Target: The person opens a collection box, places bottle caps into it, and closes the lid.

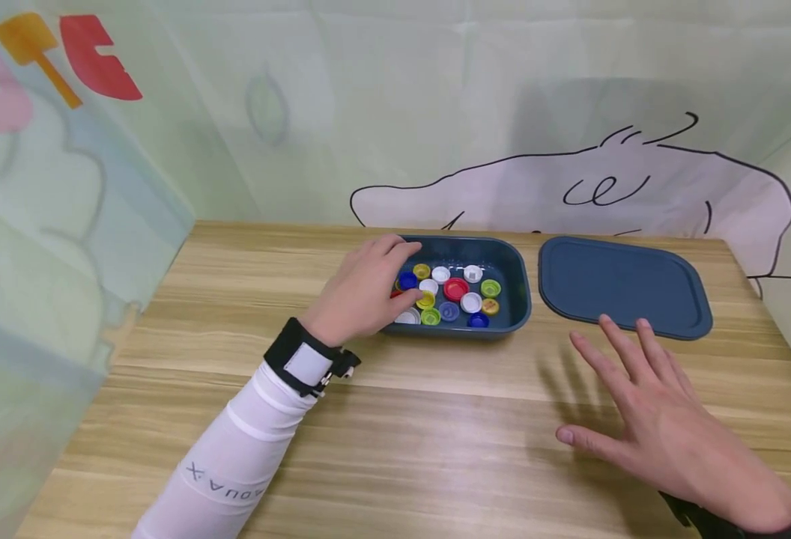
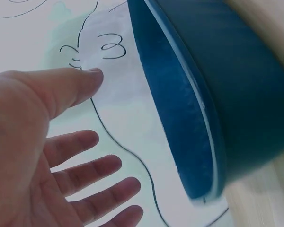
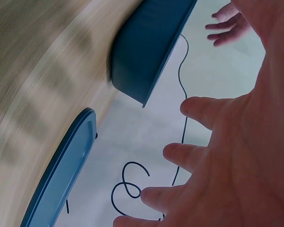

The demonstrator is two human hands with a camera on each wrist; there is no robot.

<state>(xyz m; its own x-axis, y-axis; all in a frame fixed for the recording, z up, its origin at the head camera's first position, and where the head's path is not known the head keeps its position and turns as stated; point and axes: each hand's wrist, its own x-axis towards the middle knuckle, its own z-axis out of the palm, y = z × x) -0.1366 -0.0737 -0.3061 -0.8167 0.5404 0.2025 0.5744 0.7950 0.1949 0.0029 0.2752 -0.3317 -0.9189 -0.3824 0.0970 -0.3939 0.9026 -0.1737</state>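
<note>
A dark blue rectangular container (image 1: 518, 318) stands at the back of the table, with several colourful bottle caps (image 1: 456, 290) spread over its floor in red, white, yellow, green and blue. My left hand (image 1: 368, 288) hovers over the container's left end, fingers spread and thumb apart. In the left wrist view that hand (image 2: 71, 156) shows nothing in its palm, beside the container's rim (image 2: 199, 94). My right hand (image 1: 658, 408) hangs over the table at the right, fingers spread, in front of the flat dark blue lid (image 1: 621, 284).
The lid lies flat to the right of the container, a narrow gap between them. Wood-grain table (image 1: 395, 449) reaches toward me. A printed cloth (image 1: 395, 112) with drawn figures hangs behind the table's back edge and along the left side.
</note>
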